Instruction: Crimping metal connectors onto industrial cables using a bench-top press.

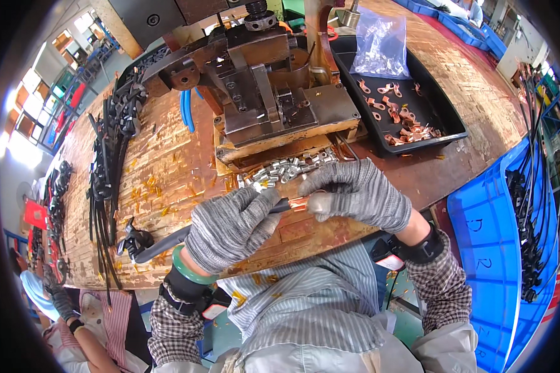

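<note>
Striped apron cloth (305, 311) fills the bottom centre of the frame, nearest my lens, flanked by checked sleeves (438, 289). Just above it, at mid-frame, I see both gloved hands meet over the near edge of the worn wooden bench (168, 168). My left hand (230, 227) is clenched around a dark cable (162, 244), which trails off to the lower left; the cable's bare copper strands (298, 202) show in the gap between the two hands. My right hand (358, 193) pinches a small silver sleeve (317, 204) at the tip of those strands, fingers closed on it. A green bangle (186, 267) rings the left wrist.

Right behind the hands, a loose heap of silver sleeves (286, 169) lies on the bench at the foot of a grey metal press (267, 87), which dominates the upper centre. To the upper right, a black tray (442, 124) holds scattered copper lugs (404, 121) and a clear plastic bag (382, 43). A bundle of black cables (109, 155) runs down the left of the frame. A blue crate (485, 248) with more black cables stands at the right edge. Another person's gloved hand (59, 298) shows at the lower left.
</note>
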Demonstrator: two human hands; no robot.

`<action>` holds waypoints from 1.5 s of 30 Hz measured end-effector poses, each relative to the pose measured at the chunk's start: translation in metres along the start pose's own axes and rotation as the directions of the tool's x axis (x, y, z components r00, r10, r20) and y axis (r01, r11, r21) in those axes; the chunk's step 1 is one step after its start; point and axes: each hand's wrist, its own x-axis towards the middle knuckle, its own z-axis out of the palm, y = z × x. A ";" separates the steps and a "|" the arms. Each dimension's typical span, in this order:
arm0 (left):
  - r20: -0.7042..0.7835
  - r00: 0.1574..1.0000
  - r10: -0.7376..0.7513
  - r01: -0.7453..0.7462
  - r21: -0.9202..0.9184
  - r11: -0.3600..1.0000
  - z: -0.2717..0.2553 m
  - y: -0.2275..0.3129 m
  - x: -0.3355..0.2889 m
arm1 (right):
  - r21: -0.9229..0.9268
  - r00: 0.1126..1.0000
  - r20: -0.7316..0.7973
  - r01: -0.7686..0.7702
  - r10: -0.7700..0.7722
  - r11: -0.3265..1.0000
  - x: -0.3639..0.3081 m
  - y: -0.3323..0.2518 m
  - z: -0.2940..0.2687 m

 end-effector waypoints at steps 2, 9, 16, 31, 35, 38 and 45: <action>0.053 0.999 -0.010 0.009 0.025 1.000 -0.003 -0.004 -0.003 | 0.087 1.000 -0.029 0.003 -0.001 0.996 0.003 0.012 0.002; 0.014 0.890 -0.455 0.455 -0.074 0.887 -0.035 -0.036 -0.063 | 0.260 0.997 -0.047 -0.050 0.065 0.964 0.021 0.024 0.002; 0.235 0.785 -0.574 0.612 -0.443 0.655 -0.055 -0.074 -0.019 | 0.346 0.977 -0.195 -0.018 0.090 0.938 0.052 0.015 -0.012; 0.367 0.724 -0.583 0.687 -0.460 0.563 -0.060 -0.114 0.009 | 0.316 0.979 -0.194 0.126 -0.066 0.940 0.084 0.004 -0.046; 0.381 0.716 -0.585 0.697 -0.449 0.560 -0.057 -0.119 0.013 | 0.361 0.974 -0.225 0.095 -0.013 0.928 0.090 0.004 -0.048; 0.384 0.717 -0.582 0.697 -0.420 0.581 -0.055 -0.124 0.014 | 0.408 0.976 -0.219 0.080 0.012 0.909 0.098 0.006 -0.049; 0.403 0.695 -0.595 0.718 -0.427 0.550 -0.057 -0.124 0.017 | 0.482 0.973 -0.231 0.091 0.026 0.872 0.104 0.004 -0.049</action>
